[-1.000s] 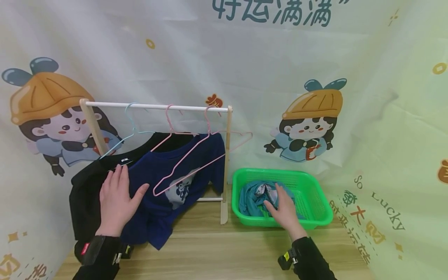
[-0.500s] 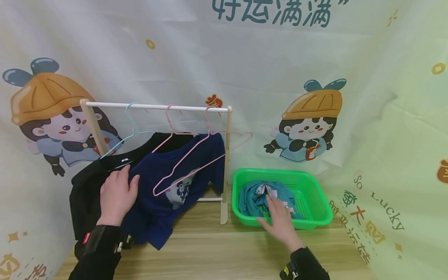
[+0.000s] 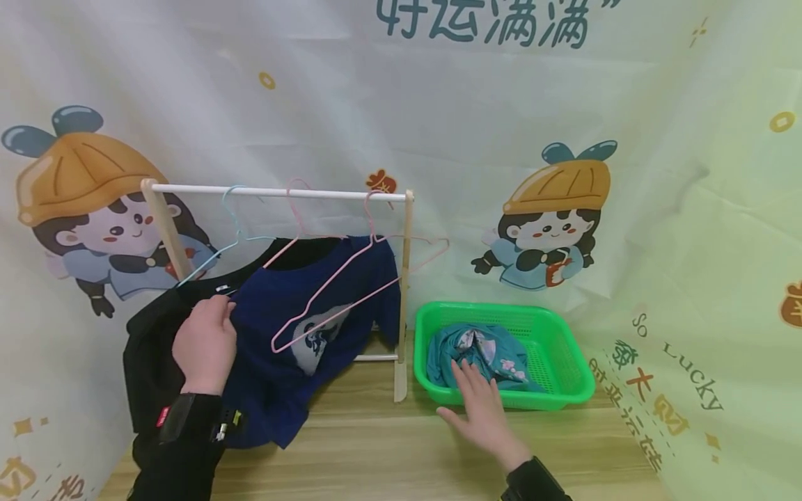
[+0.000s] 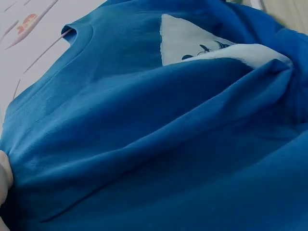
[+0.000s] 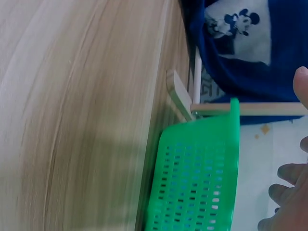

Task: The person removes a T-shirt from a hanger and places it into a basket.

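Observation:
My left hand (image 3: 205,344) grips the shoulder of a navy blue T-shirt (image 3: 266,306) with a white cartoon patch. In the left wrist view the fingers (image 4: 5,175) hold the cloth at the left edge, and folds run across the shirt (image 4: 120,106). The shirt hangs on a pink hanger (image 3: 280,253), partly hidden inside it. My right hand (image 3: 484,417), fingers spread, hovers at the near rim of a green basket (image 3: 583,379); it holds nothing. Inside the basket lies a crumpled teal garment (image 3: 441,355) with a floral print.
A wood-and-white rack (image 3: 338,194) stands at left on a wooden tabletop (image 3: 351,431). On its bar hang a black garment (image 3: 150,341) on a light blue hanger (image 3: 209,257) and a bare pink hanger (image 3: 294,320) in front of the T-shirt. A printed curtain (image 3: 438,139) closes the back.
My left hand has closed on the T-shirt's shoulder, and the shirt's pink hanger has shifted slightly left. My right hand has drawn back from over the teal garment toward the basket's front.

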`<state>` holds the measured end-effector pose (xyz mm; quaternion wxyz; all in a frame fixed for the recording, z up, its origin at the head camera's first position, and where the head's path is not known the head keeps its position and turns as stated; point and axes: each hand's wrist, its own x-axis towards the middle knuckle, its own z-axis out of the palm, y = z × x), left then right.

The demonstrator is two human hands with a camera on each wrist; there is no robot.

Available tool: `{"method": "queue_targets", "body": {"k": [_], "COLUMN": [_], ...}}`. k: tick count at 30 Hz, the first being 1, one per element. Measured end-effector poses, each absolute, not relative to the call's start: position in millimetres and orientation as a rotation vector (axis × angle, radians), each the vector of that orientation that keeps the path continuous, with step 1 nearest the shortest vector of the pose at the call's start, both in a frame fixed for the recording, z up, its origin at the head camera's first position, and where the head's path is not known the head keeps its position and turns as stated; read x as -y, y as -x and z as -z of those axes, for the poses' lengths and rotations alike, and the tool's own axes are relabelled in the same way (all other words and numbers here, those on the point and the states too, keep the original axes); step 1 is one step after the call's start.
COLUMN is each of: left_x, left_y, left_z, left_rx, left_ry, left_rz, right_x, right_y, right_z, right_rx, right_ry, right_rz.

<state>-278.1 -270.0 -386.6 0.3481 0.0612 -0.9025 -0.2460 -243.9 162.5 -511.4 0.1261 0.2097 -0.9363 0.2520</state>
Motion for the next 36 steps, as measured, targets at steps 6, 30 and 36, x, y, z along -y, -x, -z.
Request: {"method": "queue_targets", "body": {"k": [6, 30, 36], "left_x": [283.2, 356.5, 351.8], "left_y": [270.6, 232.7, 232.2], "left_z": [369.7, 467.3, 483.5], "left_rx": [2.301, 2.745, 2.788], "left_ry": [-0.169, 0.175, 0.247], "left_rz": [0.606, 0.836, 0.878], "right_x": [-153.7, -136.2, -128.5], "right_y": [241.1, 244.6, 252.7], "right_z": [515.6, 516.6, 518.5], "right_rx": [2.715, 2.636, 2.649], "right_ry": [-0.644, -0.699, -0.624], "right_rz": [-0.761, -1.08, -1.187]}}
